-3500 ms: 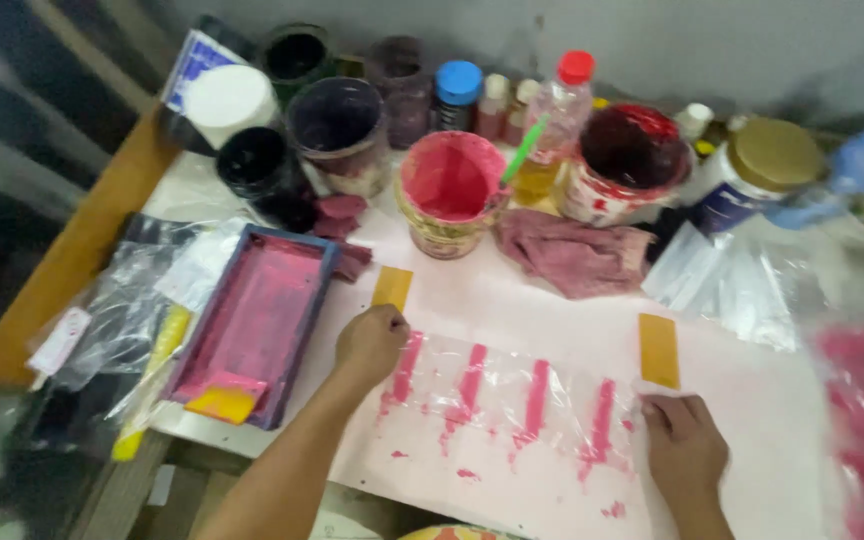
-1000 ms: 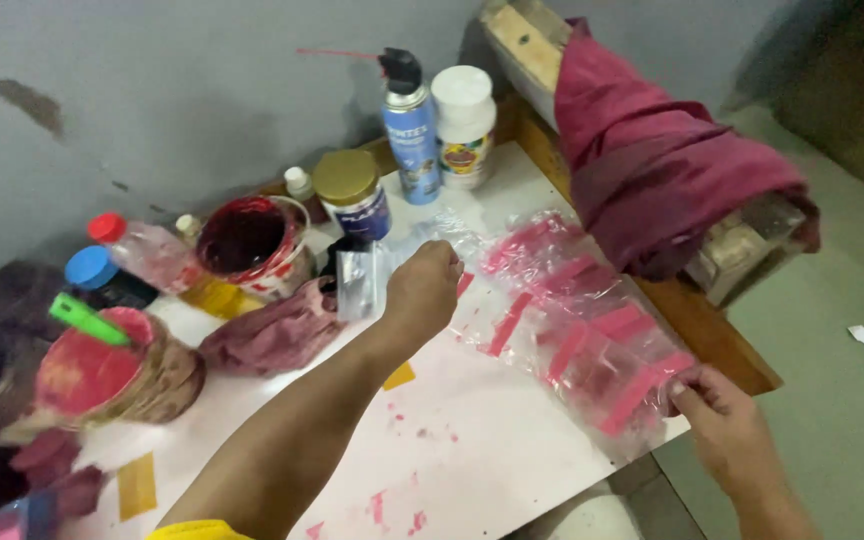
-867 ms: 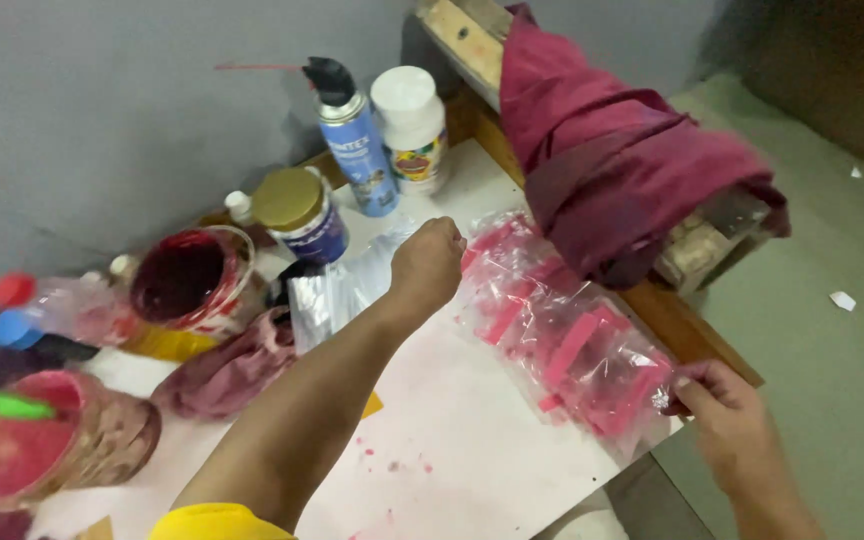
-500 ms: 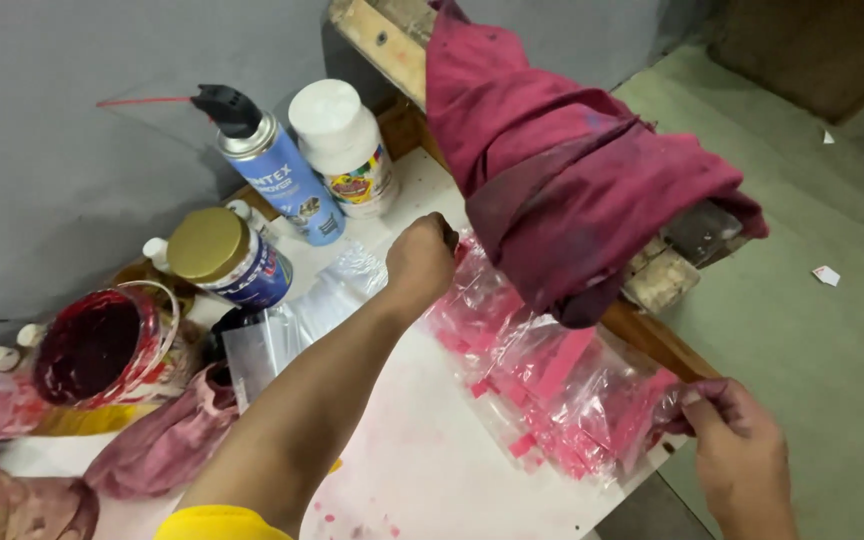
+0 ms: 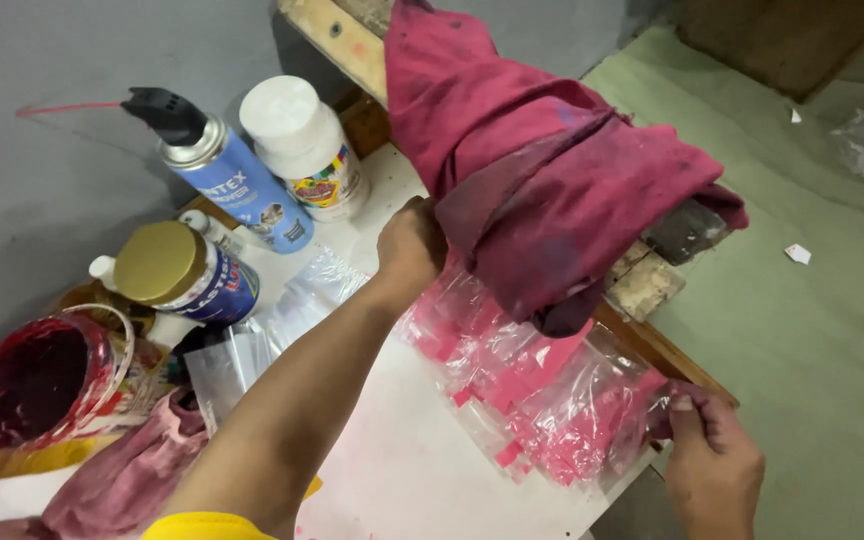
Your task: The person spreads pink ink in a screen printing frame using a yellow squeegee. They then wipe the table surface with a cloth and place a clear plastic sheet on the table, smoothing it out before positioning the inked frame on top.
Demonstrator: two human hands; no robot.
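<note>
**Both hands on the pink-stained plastic sheet**

The right hand (image 5: 714, 462) pinches the near end of the clear plastic sheet smeared with pink paint (image 5: 542, 395), fingers (image 5: 687, 415) closed on its edge at the worktop's (image 5: 407, 470) right edge. The left hand (image 5: 412, 245) — clenched, knuckles up — grips the far end, just under the dark-red cloth draped over a wooden frame (image 5: 542, 190). The sheet's long axis runs from one hand to the other. Beyond stand a blue spray can (image 5: 237, 185), a white bottle (image 5: 302, 145) and a gold-lidded jar (image 5: 177, 270).
</note>
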